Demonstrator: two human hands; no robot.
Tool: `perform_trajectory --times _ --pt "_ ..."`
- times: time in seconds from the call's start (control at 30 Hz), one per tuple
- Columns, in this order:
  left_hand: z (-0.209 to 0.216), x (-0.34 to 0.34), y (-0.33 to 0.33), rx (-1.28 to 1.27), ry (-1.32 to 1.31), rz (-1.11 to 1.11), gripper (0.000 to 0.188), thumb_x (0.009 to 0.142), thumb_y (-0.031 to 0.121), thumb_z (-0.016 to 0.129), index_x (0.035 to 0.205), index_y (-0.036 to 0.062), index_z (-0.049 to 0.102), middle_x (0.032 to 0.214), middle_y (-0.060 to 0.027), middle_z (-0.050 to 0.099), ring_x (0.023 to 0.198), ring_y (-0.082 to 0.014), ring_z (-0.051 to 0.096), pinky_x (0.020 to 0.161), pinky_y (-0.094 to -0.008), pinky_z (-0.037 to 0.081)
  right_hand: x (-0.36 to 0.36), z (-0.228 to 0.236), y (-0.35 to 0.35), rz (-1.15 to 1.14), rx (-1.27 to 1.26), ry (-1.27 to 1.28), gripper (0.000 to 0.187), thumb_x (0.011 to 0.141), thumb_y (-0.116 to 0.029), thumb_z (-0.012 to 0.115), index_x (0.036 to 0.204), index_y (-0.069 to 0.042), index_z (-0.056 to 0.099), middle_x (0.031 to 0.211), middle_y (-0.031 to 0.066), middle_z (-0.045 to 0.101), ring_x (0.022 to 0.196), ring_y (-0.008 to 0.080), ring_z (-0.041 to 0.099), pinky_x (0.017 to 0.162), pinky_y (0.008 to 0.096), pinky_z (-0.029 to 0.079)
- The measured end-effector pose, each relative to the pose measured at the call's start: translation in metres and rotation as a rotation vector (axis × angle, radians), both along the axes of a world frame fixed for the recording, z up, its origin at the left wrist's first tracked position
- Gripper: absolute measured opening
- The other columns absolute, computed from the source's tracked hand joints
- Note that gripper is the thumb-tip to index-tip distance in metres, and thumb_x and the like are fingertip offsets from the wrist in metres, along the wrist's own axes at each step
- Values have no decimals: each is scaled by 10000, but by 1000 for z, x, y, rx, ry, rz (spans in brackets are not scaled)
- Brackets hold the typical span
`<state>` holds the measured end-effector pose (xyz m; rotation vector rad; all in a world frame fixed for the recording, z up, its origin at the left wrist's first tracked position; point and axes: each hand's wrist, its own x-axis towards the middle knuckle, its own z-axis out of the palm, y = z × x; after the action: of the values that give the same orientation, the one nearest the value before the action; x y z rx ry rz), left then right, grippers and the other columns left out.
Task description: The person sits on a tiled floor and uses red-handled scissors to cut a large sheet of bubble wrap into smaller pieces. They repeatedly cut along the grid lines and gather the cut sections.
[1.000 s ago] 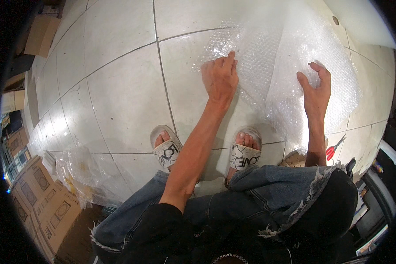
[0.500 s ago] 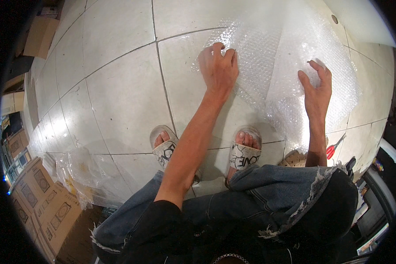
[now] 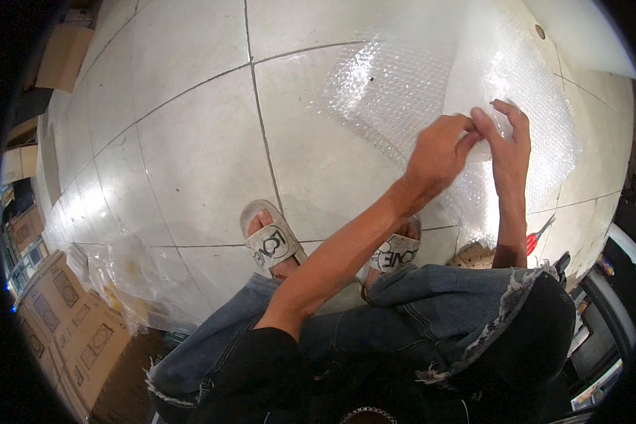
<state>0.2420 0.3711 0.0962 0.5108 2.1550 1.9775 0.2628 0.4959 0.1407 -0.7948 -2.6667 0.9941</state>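
Observation:
A sheet of clear bubble wrap (image 3: 396, 85) lies on the tiled floor in front of my feet, spread to the right. Over its near middle, my left hand (image 3: 442, 152) has its fingers pinched together; what is between them, if anything, is too small to see. The pinch meets the thumb of my right hand (image 3: 512, 148). That hand has thumb and forefinger apart and curved above the wrap, and no object shows in it. Red-handled scissors (image 3: 531, 244) rest on the floor beside my right forearm.
A tan, dotted object (image 3: 473, 256) sits by my right knee, partly hidden. Crumpled clear plastic (image 3: 131, 283) and printed cardboard boxes (image 3: 71, 311) are at the lower left. An open carton (image 3: 63, 58) stands at the far left. A whitish, blurred shape (image 3: 586, 32) fills the upper right.
My left hand has moved right, from the wrap's left edge to my right thumb, and its fingers have closed. My right hand has hardly moved.

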Motion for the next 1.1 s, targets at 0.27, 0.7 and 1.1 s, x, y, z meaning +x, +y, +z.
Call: perform_trajectory --times 0.27,0.7,1.1 --pt "-61 -39 -61 -755 277 434 403 752 219 750 1068 1 627 1063 -146 617 1061 -329 532 1010 -456 322 4 -9 21 -43 -28 115 327 756 -145 771 1026 -29 628 1141 107 581 1151 262 519 1011 370 376" --pt "-19 -37 -55 -205 55 371 292 717 50 748 954 27 580 879 -116 602 789 -267 600 743 -359 485 10 3 20 -35 -123 80 404 778 -178 772 1132 -52 626 1156 106 569 1130 246 523 987 354 396" --pt "-46 -33 -51 -337 65 323 494 781 183 730 1200 -7 551 948 -138 680 925 -304 621 941 -421 424 6 -8 21 -15 -101 46 435 787 -193 747 1175 -48 618 1210 135 561 1169 247 512 1005 376 388"
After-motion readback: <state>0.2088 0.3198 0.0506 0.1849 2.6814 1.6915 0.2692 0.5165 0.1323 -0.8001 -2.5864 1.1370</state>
